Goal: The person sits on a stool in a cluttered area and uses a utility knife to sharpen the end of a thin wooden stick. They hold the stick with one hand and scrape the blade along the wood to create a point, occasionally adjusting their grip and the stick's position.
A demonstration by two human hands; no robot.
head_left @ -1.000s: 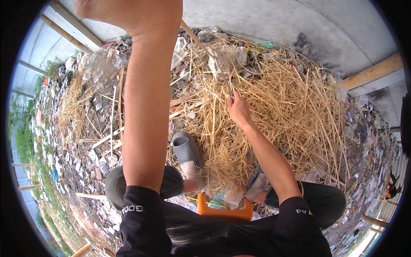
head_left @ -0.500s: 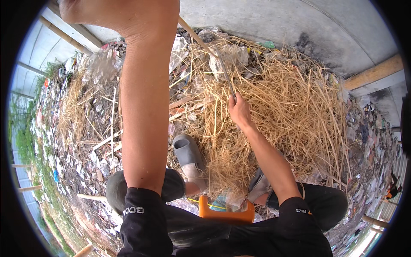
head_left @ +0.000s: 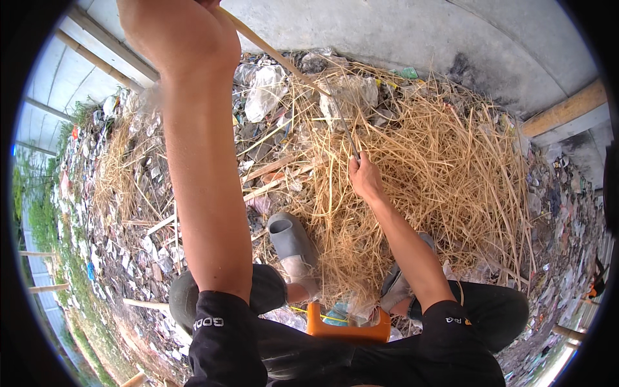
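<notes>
My left hand [head_left: 184, 35] is raised at the upper left, cut off partly by the top of the view. A pale bamboo strip [head_left: 274, 51] runs from it down to the right; its fingers are mostly hidden behind the wrist. In the middle, my right hand [head_left: 365, 178] is closed round the handle of a thin, dark-bladed knife [head_left: 342, 116]. The blade points up and away, and its far part meets the strip's lower end. Beneath the right hand lies a heap of straw-coloured shavings [head_left: 438, 155].
Grey slip-on shoes [head_left: 290, 235] are on my feet beside the heap. An orange plastic stool [head_left: 351, 332] shows between my legs. Litter and clear plastic bags [head_left: 265, 93] cover the ground. A grey wall [head_left: 387, 32] stands ahead, with a bamboo pole [head_left: 564, 108] at the right.
My left hand has shifted a little left and down in view, and more of the bamboo strip shows. The right hand stays on the knife, slightly lower in view.
</notes>
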